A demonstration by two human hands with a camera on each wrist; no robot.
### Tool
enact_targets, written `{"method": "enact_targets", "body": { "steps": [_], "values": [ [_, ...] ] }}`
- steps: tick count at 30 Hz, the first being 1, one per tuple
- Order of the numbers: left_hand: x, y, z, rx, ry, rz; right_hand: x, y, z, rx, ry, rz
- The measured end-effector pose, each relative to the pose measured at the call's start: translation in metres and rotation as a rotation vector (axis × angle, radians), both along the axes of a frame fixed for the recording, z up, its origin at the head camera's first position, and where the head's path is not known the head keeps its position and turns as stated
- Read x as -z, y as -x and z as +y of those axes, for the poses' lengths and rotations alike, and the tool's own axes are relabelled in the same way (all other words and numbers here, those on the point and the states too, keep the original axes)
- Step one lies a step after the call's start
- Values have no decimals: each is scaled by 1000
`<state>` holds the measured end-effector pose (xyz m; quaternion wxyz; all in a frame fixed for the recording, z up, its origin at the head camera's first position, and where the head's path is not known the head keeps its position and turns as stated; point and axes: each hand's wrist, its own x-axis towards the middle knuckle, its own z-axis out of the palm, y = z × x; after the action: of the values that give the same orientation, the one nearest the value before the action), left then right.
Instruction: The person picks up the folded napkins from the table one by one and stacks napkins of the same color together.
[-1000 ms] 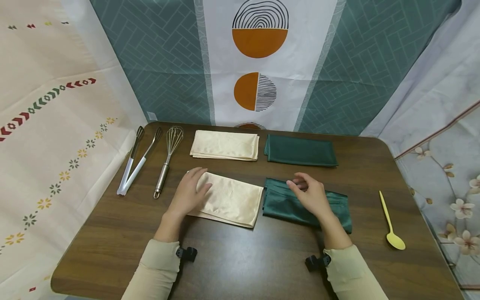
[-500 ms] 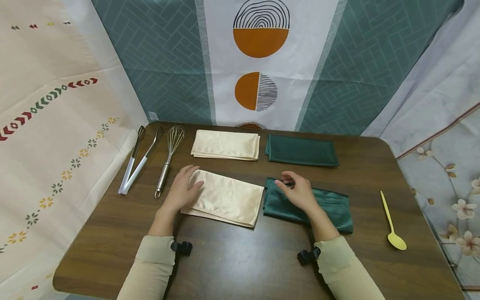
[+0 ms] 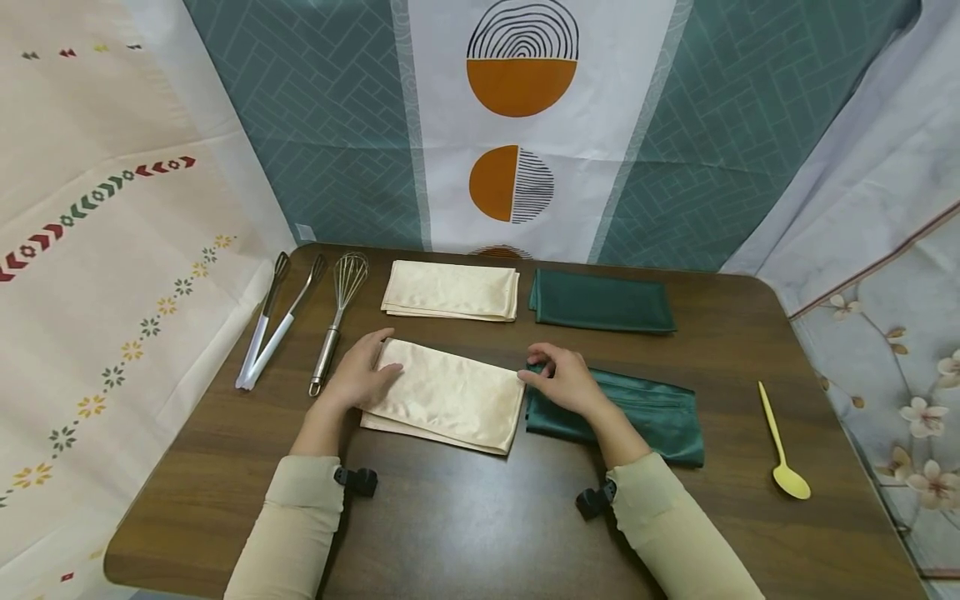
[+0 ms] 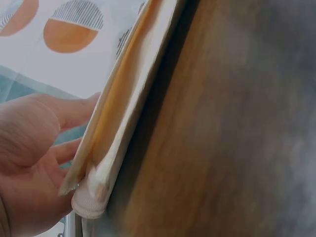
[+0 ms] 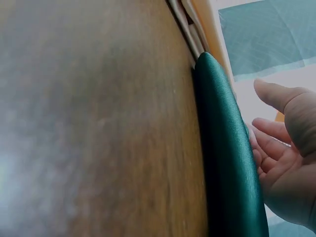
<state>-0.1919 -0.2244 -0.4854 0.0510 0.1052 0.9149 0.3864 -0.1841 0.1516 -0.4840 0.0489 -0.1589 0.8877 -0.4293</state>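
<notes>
A folded cream satin cloth [image 3: 453,396] lies in the middle of the table. My left hand [image 3: 354,379] is at its left end, thumb over the top and fingers along the far left edge. In the left wrist view, the thumb of that hand [image 4: 29,133] reaches the cloth's folded layers [image 4: 126,98]; firm contact is hard to judge. Right of it lies a folded green satin cloth [image 3: 648,412]. My right hand [image 3: 566,382] hovers over its left end, near the cream cloth's right corner. The right wrist view shows this hand's [image 5: 291,153] thumb and fingers apart, holding nothing, behind the green fold [image 5: 224,148].
Behind lie another folded cream cloth [image 3: 450,289] and another folded green cloth [image 3: 603,302]. White-handled tongs [image 3: 270,342] and a whisk [image 3: 327,350] lie at the left. A yellow spoon [image 3: 789,479] is at the right. Fabric hangings border the wooden table [image 3: 480,525].
My right hand has moved left, from over the green cloth's middle to its left end. My left hand has shifted slightly left along the cream cloth's end. The cloths stay in place.
</notes>
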Motion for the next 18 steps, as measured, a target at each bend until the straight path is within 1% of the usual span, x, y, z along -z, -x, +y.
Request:
{"method": "enact_targets", "body": {
  "steps": [4, 5, 9, 14, 18],
  "values": [
    [1, 0, -4, 2, -8, -51, 3, 4, -4, -50, -37, -23],
    [1, 0, -4, 2, -4, -53, 3, 5, -4, -60, -45, -25],
    [3, 2, -7, -3, 24, -38, 4, 8, -6, -77, -64, -27],
    [0, 6, -8, 8, 74, -5, 4, 11, -8, -94, -112, -31],
    [-3, 9, -10, 34, 117, -25, 3, 13, -10, -118, -175, -26]
  ]
}}
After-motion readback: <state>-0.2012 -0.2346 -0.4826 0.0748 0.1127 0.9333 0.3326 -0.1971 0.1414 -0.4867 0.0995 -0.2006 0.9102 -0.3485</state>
